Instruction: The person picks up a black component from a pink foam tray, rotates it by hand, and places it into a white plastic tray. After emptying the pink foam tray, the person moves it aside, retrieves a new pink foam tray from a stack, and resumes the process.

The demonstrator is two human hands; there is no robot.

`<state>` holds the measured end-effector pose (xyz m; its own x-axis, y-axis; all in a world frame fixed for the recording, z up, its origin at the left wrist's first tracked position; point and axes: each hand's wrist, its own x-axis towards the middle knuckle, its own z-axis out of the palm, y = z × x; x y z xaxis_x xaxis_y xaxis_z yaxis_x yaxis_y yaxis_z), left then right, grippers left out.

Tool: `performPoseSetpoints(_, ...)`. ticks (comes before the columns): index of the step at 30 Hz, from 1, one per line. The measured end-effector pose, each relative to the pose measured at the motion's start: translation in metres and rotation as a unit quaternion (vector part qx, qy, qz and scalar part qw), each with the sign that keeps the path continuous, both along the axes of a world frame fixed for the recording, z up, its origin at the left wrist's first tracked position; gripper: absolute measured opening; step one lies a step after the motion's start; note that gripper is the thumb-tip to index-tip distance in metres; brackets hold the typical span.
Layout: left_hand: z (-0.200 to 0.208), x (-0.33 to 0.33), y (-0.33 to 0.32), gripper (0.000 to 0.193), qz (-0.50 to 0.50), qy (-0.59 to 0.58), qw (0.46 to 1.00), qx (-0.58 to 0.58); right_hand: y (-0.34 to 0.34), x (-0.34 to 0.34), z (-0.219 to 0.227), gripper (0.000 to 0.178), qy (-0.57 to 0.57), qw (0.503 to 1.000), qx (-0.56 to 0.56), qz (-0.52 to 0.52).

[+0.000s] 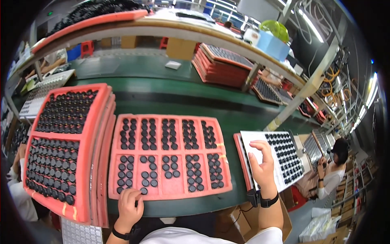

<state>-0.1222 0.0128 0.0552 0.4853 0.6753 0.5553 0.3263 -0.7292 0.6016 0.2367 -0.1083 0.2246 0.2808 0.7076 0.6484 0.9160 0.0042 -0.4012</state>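
Note:
A pink foam tray (170,153) lies before me, its compartments filled with small round black pieces (170,133); some spots in the lower row are bare. My left hand (129,206) rests at the tray's near edge, fingers bent over the rim and thumb apart, beside a black piece (144,190). I cannot see anything in it. To the right, my right hand (263,166) is raised over the left part of a white sheet (247,140) with rows of black pieces (286,156). Its thumb and fingers are apart, with nothing visible between them.
A tall stack of pink trays (84,136) full of black pieces stands at the left. More stacked trays (211,71) sit across the green table (150,95). A shelf (170,30) spans above, with a post (294,99) at the right. A co-worker (331,171) sits at the far right.

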Motion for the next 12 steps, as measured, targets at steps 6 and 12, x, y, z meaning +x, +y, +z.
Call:
performPoseSetpoints(6,-0.007,-0.034,-0.002,0.032,0.104,0.094,0.989,0.042,0.078,-0.013,0.057,0.02,-0.021,0.994,0.014,0.106)
performPoseSetpoints(12,-0.022,-0.047,0.008,0.035,0.111,0.126,0.985,0.041,0.128,-0.019,0.091,0.02,-0.03,0.991,0.018,0.133)
